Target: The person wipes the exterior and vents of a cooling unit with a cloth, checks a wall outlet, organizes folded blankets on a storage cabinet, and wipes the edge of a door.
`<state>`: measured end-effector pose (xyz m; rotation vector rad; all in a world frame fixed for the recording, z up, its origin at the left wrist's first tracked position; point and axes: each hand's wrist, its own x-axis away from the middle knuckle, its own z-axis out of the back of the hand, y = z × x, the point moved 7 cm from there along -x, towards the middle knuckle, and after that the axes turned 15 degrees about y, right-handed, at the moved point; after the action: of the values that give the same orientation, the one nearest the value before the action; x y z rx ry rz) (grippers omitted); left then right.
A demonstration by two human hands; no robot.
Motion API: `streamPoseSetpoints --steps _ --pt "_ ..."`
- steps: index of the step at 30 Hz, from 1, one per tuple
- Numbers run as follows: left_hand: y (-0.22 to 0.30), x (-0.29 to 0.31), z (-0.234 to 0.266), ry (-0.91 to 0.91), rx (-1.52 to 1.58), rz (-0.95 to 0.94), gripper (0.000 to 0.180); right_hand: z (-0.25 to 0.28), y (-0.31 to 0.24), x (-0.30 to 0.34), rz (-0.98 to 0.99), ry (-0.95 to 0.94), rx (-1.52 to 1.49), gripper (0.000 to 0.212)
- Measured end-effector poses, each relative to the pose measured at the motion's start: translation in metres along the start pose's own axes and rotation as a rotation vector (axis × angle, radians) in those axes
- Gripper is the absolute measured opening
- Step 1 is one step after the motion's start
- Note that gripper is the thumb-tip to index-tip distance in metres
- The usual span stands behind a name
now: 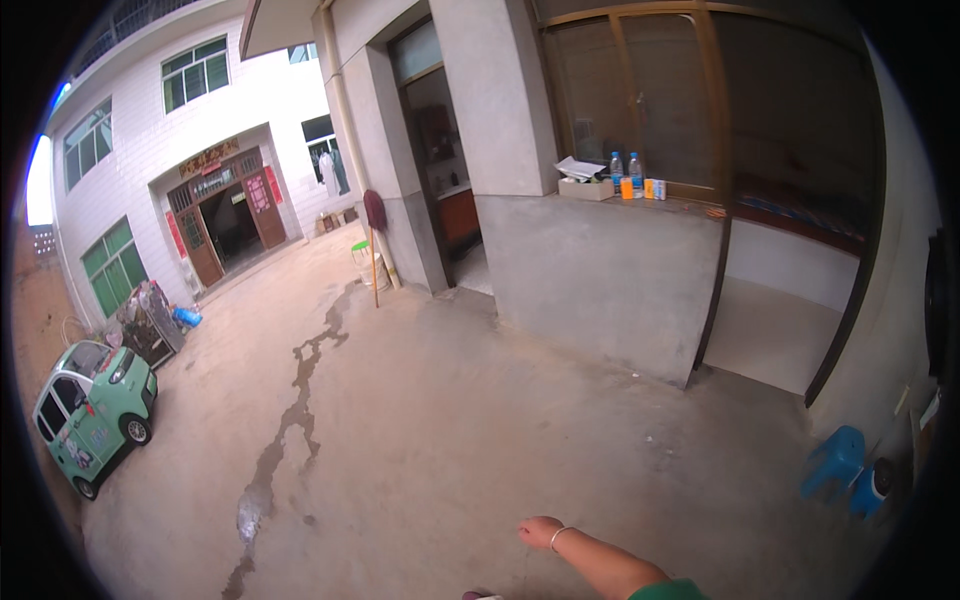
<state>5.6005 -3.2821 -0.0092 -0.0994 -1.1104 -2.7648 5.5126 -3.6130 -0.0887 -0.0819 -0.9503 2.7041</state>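
My right hand (541, 531) reaches in from the lower edge on a bare forearm with a thin bracelet at the wrist and a green sleeve behind it. Its fingers look curled and nothing shows in them. It hangs over bare concrete ground (430, 440) and touches nothing. My left hand is out of the picture. A small pale shape at the bottom edge (482, 595) is too cut off to tell what it is.
A small green car (92, 405) is parked at the left. A dark wet streak (290, 420) runs down the concrete. A grey ledge (600, 260) carries two water bottles (625, 172) and a box. A blue plastic stool (835, 460) stands at the right, and a mop (375, 240) leans by a doorway.
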Motion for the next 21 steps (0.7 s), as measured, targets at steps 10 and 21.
streamPoseSetpoints --steps 10,21 --pt "0.043 -0.301 0.022 0.038 0.020 -0.010 0.026 -0.038 0.175 0.003 -1.038 -0.325 0.179 0.035" --pt "0.098 -0.660 0.029 0.182 -0.149 0.006 0.027 -0.133 0.112 -0.426 -0.772 -0.312 0.146 0.029"
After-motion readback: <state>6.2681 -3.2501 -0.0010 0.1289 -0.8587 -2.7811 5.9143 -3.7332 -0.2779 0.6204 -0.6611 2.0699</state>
